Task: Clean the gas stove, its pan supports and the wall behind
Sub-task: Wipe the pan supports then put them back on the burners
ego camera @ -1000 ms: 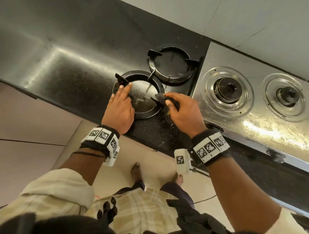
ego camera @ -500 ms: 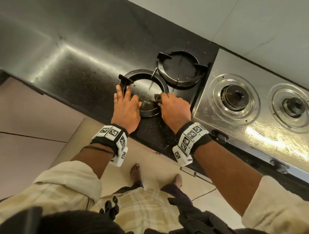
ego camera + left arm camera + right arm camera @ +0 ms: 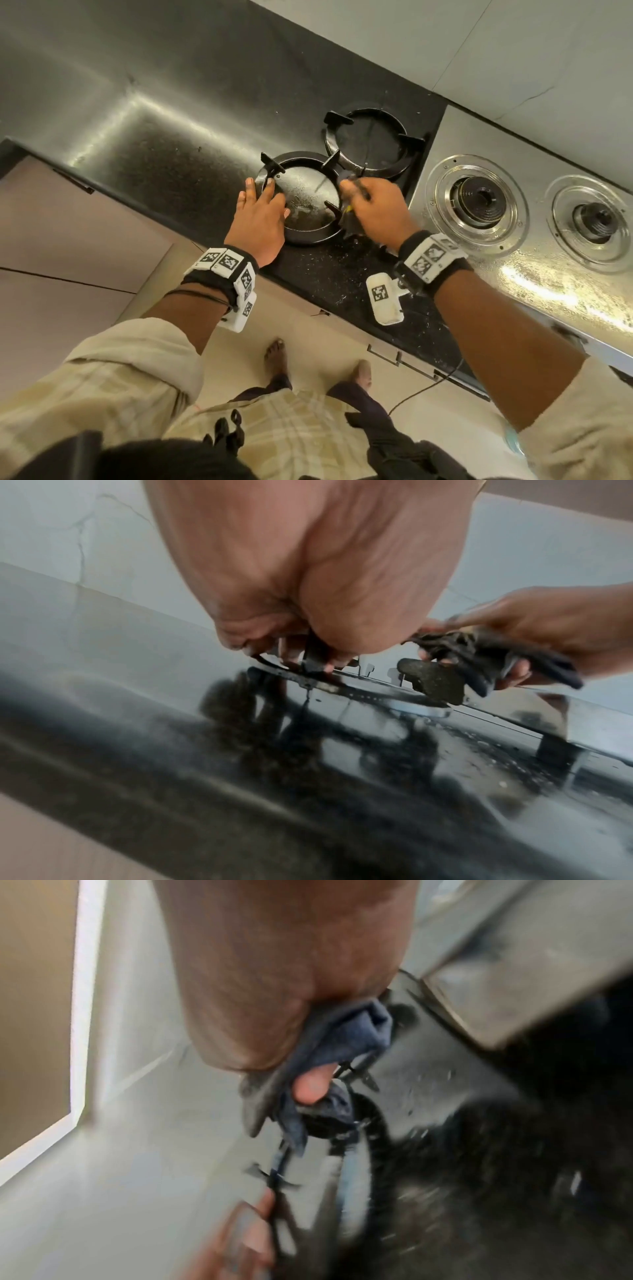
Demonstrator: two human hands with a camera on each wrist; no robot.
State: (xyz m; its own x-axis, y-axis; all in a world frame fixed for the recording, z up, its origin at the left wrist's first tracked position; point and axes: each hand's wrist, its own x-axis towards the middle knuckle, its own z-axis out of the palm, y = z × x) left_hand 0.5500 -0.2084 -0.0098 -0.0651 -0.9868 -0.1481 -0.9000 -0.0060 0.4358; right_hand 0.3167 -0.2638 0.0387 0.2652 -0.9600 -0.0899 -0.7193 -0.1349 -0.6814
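Observation:
Two black ring pan supports lie on the black counter left of the steel gas stove (image 3: 507, 274). My left hand (image 3: 263, 202) grips the left rim of the near pan support (image 3: 308, 236), its fingers curled over the rim by a prong (image 3: 313, 656). My right hand (image 3: 363, 202) grips a dark blue-grey cloth (image 3: 349, 219) bunched against the support's right side, close to a prong (image 3: 431, 680). In the right wrist view, which is blurred, the cloth (image 3: 352, 1031) is wrapped round my fingers. The far pan support (image 3: 370, 144) lies untouched.
The stove's two bare burners (image 3: 476, 198) (image 3: 596, 219) sit to the right. Pale wall tiles (image 3: 513, 51) run behind. The black counter (image 3: 154, 154) stretches left, wet and speckled near its front edge. My bare feet show on the floor below.
My right hand has moved with the cloth from the near rim of the ring to its right side. My left hand stays on the left rim.

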